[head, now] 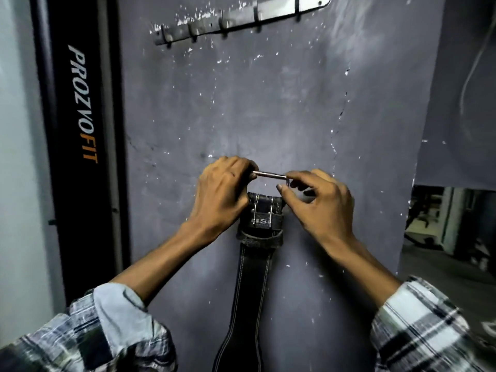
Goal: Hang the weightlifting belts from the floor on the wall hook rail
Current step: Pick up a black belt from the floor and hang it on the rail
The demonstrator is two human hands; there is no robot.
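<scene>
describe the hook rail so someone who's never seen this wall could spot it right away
Start at the grey wall right of the black post marked PROZVOFIT. High on it, above both hands and the black belt they hold by its buckle, runs the hook rail. It is the only metal strip there: flat, tilted in view, with small empty hooks and chipped paint around it.

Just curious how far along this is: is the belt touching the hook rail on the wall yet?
Apart. The head view shows bare wall between the belt, held by both hands, and the hook rail above.

Belt (251, 280) hangs between hands (271, 200), below hook rail (236, 18).
</scene>
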